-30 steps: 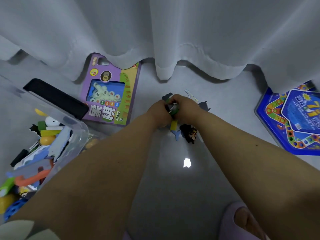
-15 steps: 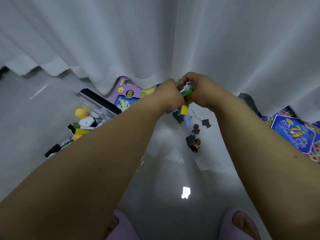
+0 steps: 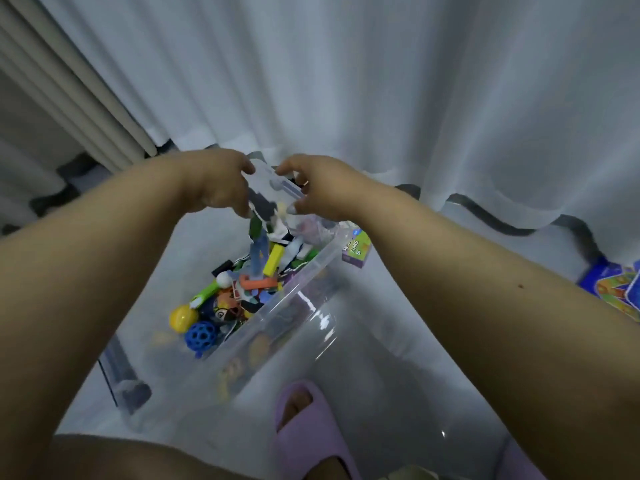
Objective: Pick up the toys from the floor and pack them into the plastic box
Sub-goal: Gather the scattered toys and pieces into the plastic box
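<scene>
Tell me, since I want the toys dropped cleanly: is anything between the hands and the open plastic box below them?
Nothing visible blocks the way. The left hand and right hand are open above the far end of the plastic box, which has no lid on it. Small toy pieces appear to be falling from the hands onto the toys already inside.

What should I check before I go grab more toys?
1. Left hand over the plastic box: ok.
2. Right hand over the box: ok.
3. Fingers spread, pieces falling into the box: ok.
4. Hands fully empty: cannot tell.
5. Room left in the box: ok.
6. Floor cleared: not ok; purple game box and blue board game remain outside.
</scene>
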`<action>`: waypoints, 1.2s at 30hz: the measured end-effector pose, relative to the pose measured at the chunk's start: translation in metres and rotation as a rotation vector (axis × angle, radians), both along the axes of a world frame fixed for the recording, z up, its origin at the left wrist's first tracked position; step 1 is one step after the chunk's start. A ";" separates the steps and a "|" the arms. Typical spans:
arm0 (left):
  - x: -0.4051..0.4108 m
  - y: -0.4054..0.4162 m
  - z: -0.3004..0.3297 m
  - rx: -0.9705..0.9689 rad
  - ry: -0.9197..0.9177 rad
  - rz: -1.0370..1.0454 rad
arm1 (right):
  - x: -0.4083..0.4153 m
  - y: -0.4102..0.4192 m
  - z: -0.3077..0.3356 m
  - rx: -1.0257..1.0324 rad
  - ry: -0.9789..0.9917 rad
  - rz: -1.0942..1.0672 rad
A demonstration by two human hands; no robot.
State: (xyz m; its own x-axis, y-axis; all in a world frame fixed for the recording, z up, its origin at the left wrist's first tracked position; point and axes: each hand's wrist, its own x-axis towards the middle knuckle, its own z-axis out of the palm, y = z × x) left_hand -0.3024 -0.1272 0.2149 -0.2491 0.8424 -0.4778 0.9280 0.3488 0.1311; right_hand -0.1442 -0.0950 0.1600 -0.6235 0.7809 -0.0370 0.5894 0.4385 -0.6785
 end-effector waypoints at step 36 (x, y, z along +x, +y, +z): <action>0.266 0.115 -0.308 -0.094 -0.109 -0.526 | 0.273 0.054 -0.280 -0.240 -0.362 -0.846</action>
State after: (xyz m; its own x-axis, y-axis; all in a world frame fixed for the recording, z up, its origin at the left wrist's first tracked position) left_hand -0.0366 -0.0119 -0.0932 0.2493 0.7925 -0.5567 0.9633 -0.1438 0.2266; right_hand 0.1290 -0.0412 -0.1198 0.2260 0.9144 -0.3358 0.8398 -0.3576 -0.4085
